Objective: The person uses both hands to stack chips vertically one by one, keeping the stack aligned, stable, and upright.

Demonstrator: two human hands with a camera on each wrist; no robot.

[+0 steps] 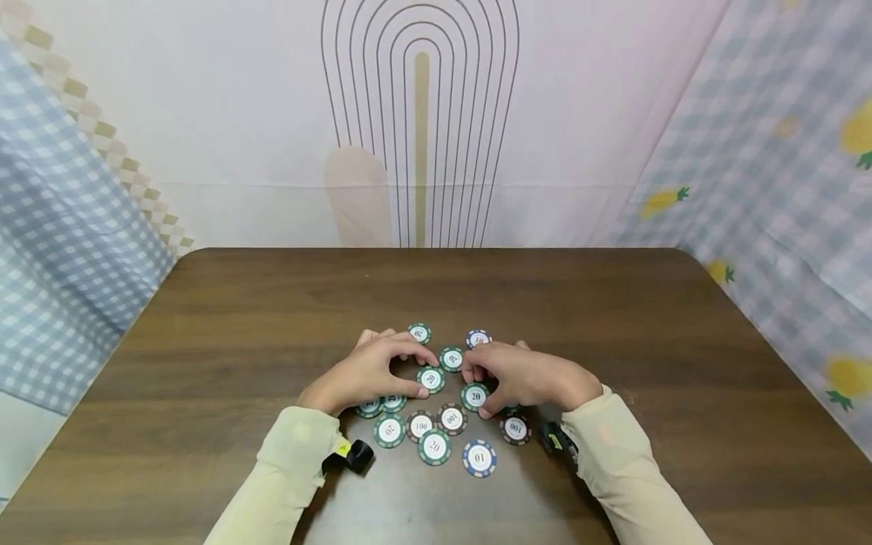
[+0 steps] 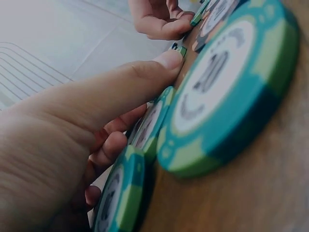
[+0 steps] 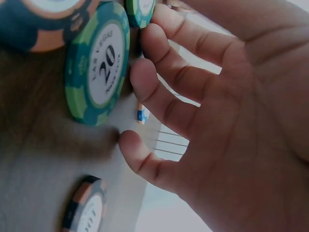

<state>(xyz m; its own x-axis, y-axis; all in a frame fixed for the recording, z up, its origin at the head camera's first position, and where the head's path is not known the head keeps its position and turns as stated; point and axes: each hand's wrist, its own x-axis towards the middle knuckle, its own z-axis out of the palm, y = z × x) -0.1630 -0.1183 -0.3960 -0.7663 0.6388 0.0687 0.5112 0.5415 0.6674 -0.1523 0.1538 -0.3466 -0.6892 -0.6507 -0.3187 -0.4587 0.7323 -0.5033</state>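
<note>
Between the thumb and forefinger of my left hand [image 1: 368, 371] is a green poker chip [image 1: 431, 379] marked 20, pinched at its edges. The left wrist view shows the thumb [image 2: 170, 59] on the rim of a small-looking green chip [image 2: 181, 50]. To the right, my right hand [image 1: 531, 375] pinches another green 20 chip [image 1: 474, 396] by its edges. In the right wrist view, fingertips [image 3: 155, 38] reach toward a green chip [image 3: 141, 12]; the thumb's contact there is out of sight. One more green 20 chip [image 1: 452, 359] lies between the hands.
Several chips lie flat nearer the person: green chips [image 1: 434, 447], black chips [image 1: 453, 418] and a blue chip [image 1: 480, 459]. Beyond the hands are a green chip [image 1: 420, 331] and a blue chip [image 1: 479, 337]. All rest on a brown wooden table [image 1: 272, 295] against patterned cloths.
</note>
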